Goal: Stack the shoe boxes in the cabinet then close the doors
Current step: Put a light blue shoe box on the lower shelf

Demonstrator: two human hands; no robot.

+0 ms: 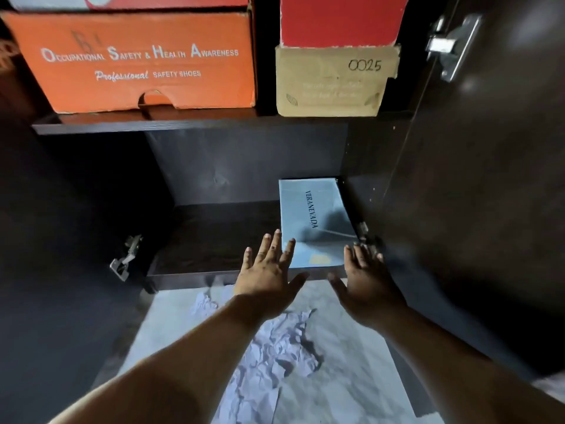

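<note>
A pale blue shoe box [315, 215] marked VERANEVADA lies flat at the right end of the dark cabinet's bottom shelf [214, 240]. My left hand [269, 270] is spread open at the box's front left corner, fingertips at its edge. At the front right corner my right hand [365, 276] is also spread, holding nothing. On the upper shelf [153, 125] stand an orange safety-shoe box [137, 62] and a tan box [333, 81] marked 0025 with a red box [339, 19] on top.
The right cabinet door [489, 194] stands open close to my right arm, with a metal hinge [452, 44] near its top. The left door [61, 240] is open too. Crumpled white paper [275, 347] lies on the pale floor below my arms.
</note>
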